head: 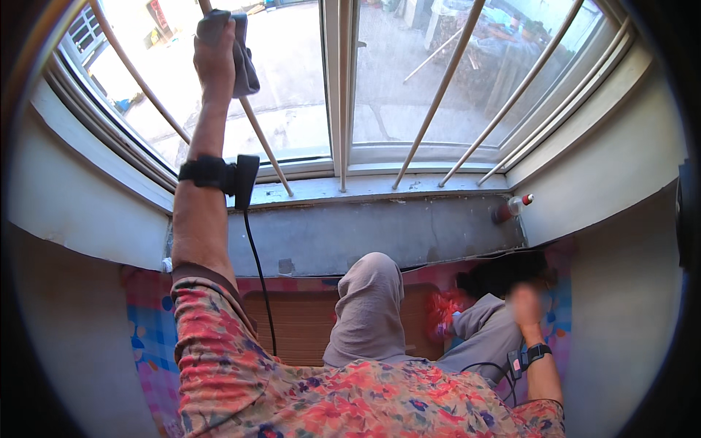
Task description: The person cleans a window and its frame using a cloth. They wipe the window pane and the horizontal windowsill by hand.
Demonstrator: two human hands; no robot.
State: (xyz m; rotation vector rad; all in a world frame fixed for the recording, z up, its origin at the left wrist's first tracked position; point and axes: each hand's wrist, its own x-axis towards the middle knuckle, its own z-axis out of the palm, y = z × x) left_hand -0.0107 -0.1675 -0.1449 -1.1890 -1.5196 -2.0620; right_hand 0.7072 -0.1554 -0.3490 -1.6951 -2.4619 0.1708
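Note:
My left hand [214,63] is raised at the upper left, gripping a dark grey cloth [246,68]. The cloth lies against an upright metal window bar [264,141], which shows above and below it; whether it goes right around the bar is hidden. Behind the bars is a window with a white frame [332,82]. Low on the right, my right hand [526,304] is by my bent knee in grey trousers [484,323]. It is blurred, so its fingers cannot be made out.
A grey stone sill [356,232] runs below the window. At its right end stands a small bottle [512,209] with a red and white cap. Nearby lie a dark bundle [506,274] and a red plastic bag [442,312]. A black cable [257,263] hangs from my left wrist strap.

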